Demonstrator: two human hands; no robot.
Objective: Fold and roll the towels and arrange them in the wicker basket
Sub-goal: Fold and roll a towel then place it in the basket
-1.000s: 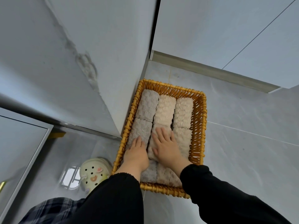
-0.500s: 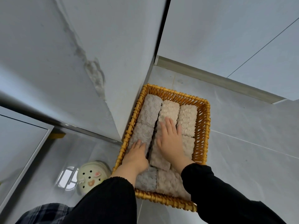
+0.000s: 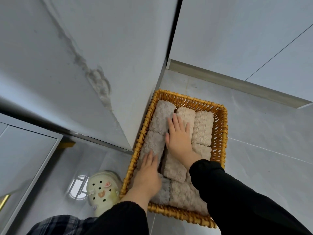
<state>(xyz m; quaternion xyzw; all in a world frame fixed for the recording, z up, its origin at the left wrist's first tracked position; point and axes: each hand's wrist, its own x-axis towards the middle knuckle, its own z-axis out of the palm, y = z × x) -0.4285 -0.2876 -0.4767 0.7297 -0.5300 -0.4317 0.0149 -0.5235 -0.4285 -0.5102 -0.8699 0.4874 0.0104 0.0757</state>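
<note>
Seen from overhead on a grey tiled floor (image 3: pixel 254 158): wicker basket (image 3: pixel 218 138) set at 4 o'clock from frame centre, tight against the corner of a pale wall (image 3: pixel 118 65). Packed inside, in three lengthwise rows, rolled towels (image 3: pixel 202 128) in grey and beige, touching side by side and end to end. Pressed flat on the middle row, right hand (image 3: pixel 179 138), fingers spread and pointing to 12 o'clock, palm down, gripping nothing. Resting at 7 o'clock from it, on the left row's grey roll (image 3: pixel 152 143), left hand (image 3: pixel 147 173), likewise open and flat, fingertips on the fabric, nothing held. Black sleeves (image 3: pixel 237 192) running in from the lower edge. Just beside the basket's near left corner, at 8 o'clock from it, a pale green clog (image 3: pixel 101 192) with small charms. Plaid cloth (image 3: pixel 55 224) at the bottom left edge.
</note>
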